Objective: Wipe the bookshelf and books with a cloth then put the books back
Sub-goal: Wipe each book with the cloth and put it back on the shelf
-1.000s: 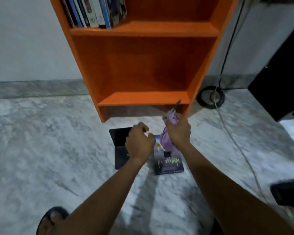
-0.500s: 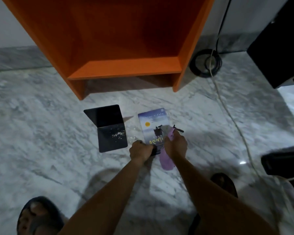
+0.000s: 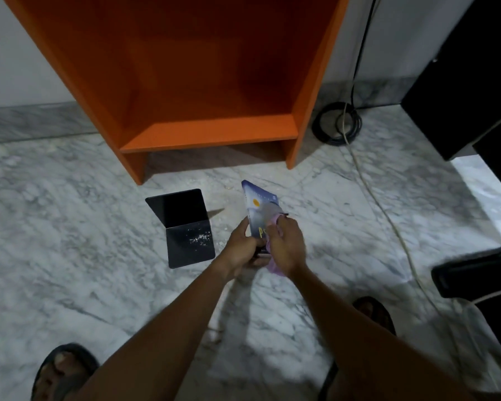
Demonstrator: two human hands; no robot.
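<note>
A blue book (image 3: 259, 205) with a yellow dot on its cover is tilted up off the marble floor in front of the orange bookshelf (image 3: 209, 134). My left hand (image 3: 240, 246) grips the book's near left edge. My right hand (image 3: 287, 244) holds a lilac cloth (image 3: 274, 266) and presses it on the cover's lower part. The bottom shelf of the bookshelf holds nothing. A dark book (image 3: 185, 227) lies on the floor to the left, its cover standing open and white dust on it.
A coiled black cable (image 3: 337, 125) and a pale cord (image 3: 388, 221) run along the floor to the right of the shelf. Black furniture (image 3: 460, 82) stands at the right edge. My sandalled feet (image 3: 64, 369) are near the bottom of the view.
The book has come up off the floor and now tilts in my left hand. My right hand with the cloth has moved onto its cover. The camera has shifted slightly.
</note>
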